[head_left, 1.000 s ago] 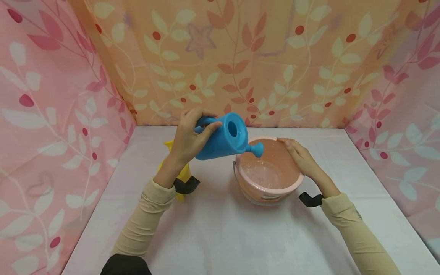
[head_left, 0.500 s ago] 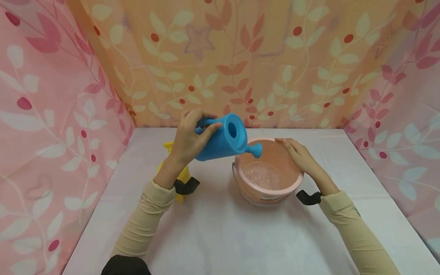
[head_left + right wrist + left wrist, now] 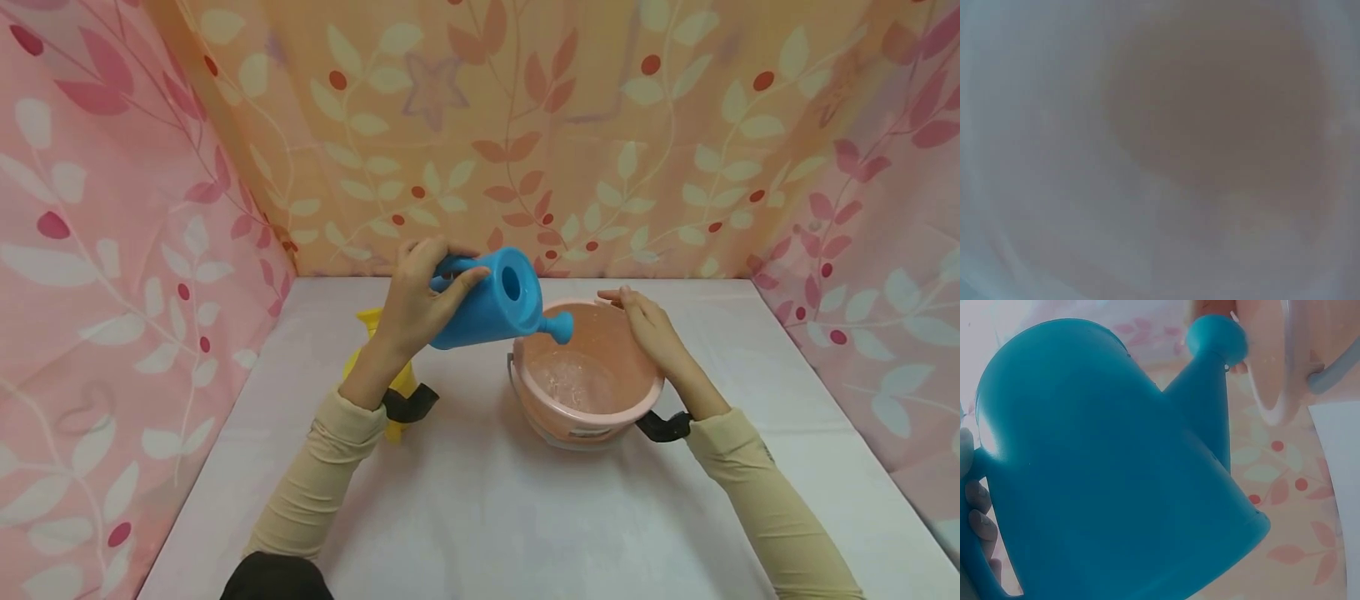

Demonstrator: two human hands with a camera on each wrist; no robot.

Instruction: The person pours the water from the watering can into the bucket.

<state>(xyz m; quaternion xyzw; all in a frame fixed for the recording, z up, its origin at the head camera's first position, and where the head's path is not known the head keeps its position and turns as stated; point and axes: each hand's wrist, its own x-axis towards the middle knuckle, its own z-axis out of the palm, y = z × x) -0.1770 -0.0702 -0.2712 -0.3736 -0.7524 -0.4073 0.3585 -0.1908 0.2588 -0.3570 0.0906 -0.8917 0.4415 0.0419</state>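
Observation:
In the head view my left hand grips the handle of a blue watering can, tipped so that its spout head hangs over a pink bucket. Clear water ripples inside the bucket. My right hand rests along the bucket's right rim with its fingers fairly straight; its thumb is hard to make out. The left wrist view has the can's body up close, curled fingers at its handle, and drops near the spout. Only a blur shows in the right wrist view.
A yellow object stands behind my left wrist, partly hidden. Patterned cloth walls enclose the white table at the back and both sides. The bucket's grey handle hangs on its left side.
My right hand has shifted slightly along the bucket's rim, its fingers lifting a little, and the right wrist has drawn closer to the bucket. The watering can stays tilted over the bucket.

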